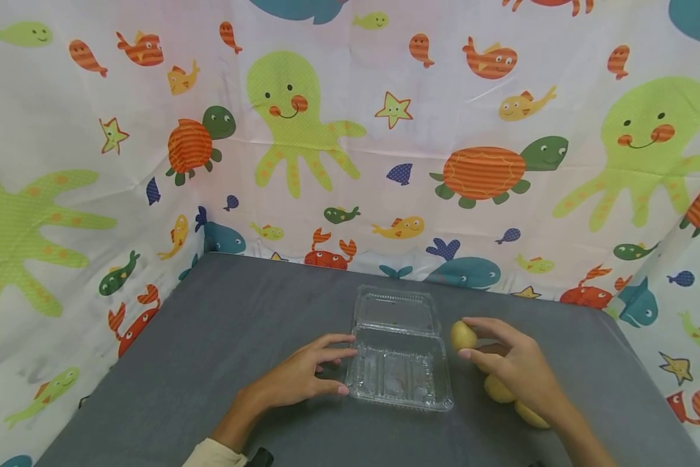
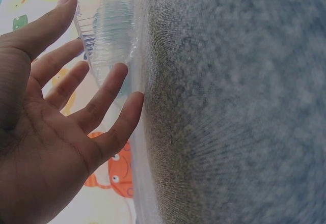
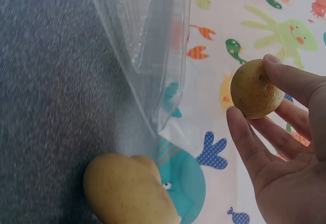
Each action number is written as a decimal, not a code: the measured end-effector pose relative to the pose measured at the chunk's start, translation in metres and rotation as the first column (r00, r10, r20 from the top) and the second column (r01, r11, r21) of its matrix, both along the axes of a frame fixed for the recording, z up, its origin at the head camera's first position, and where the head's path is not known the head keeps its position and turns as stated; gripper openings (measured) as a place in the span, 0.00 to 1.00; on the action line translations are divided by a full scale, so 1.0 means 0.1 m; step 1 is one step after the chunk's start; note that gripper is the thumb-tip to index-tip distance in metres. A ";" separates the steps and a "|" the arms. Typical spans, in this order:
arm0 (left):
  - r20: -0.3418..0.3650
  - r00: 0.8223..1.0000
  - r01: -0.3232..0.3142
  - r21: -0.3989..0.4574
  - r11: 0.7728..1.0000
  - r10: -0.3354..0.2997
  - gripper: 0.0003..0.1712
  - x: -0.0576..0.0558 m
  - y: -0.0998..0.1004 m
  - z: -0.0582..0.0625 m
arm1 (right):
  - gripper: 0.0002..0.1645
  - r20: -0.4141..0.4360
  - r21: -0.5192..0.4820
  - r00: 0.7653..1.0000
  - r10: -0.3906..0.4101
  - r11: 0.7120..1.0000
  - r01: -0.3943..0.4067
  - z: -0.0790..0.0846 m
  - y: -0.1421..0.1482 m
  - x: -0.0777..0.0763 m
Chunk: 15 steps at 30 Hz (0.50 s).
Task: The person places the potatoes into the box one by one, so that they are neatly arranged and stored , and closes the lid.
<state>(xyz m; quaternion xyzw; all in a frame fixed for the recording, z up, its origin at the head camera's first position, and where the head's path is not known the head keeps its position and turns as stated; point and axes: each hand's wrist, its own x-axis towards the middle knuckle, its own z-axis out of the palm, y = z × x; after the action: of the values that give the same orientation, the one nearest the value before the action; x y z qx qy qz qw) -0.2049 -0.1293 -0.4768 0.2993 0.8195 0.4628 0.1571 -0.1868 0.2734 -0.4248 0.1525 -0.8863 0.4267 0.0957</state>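
A clear plastic clamshell container [image 1: 399, 363] lies on the grey table with its lid [image 1: 396, 310] folded back, away from me. My left hand [image 1: 309, 370] is at its left side, fingers spread and nearly straight, thumb and fingertips at the rim; in the left wrist view the palm [image 2: 56, 132] holds nothing. My right hand [image 1: 519, 360] pinches a small potato [image 1: 463, 336] between thumb and fingertips, raised just right of the container. More potatoes [image 1: 498, 389] lie on the table beneath that hand, partly hidden by it. The right wrist view shows the pinched potato [image 3: 254, 89] clearly.
Another potato [image 1: 532, 415] rests nearest me, partly behind the right wrist. A white curtain [image 1: 350, 162] printed with sea animals stands along the back and both sides of the grey table [image 1: 239, 311].
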 end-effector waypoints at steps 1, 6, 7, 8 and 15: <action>0.000 1.000 0.000 0.000 1.000 0.000 0.39 0.00 0.00 0.00 | 0.29 -0.004 -0.007 1.000 0.007 1.000 -0.007 0.00 -0.02 0.00; -0.002 1.000 -0.003 -0.003 1.000 0.003 0.39 0.00 -0.01 0.01 | 0.29 -0.009 -0.047 0.999 0.044 0.998 -0.044 0.02 -0.12 0.03; -0.003 1.000 -0.004 -0.004 1.000 0.004 0.39 0.00 -0.01 0.01 | 0.29 -0.001 -0.061 0.999 0.047 0.997 -0.047 0.02 -0.13 0.04; -0.004 1.000 -0.003 -0.004 1.000 0.003 0.39 0.00 -0.01 0.01 | 0.29 0.005 -0.069 0.999 0.049 0.996 -0.048 0.02 -0.15 0.04; -0.002 1.000 -0.004 -0.008 1.000 0.004 0.39 0.00 0.00 0.00 | 0.29 -0.041 -0.057 0.996 0.074 0.995 -0.076 0.00 -0.25 0.04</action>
<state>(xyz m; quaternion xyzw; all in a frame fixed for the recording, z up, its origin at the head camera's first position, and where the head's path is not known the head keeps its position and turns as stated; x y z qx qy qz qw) -0.2051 -0.1296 -0.4769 0.2976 0.8221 0.4595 0.1565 -0.1826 0.2480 -0.4251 0.1912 -0.8650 0.4527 0.1011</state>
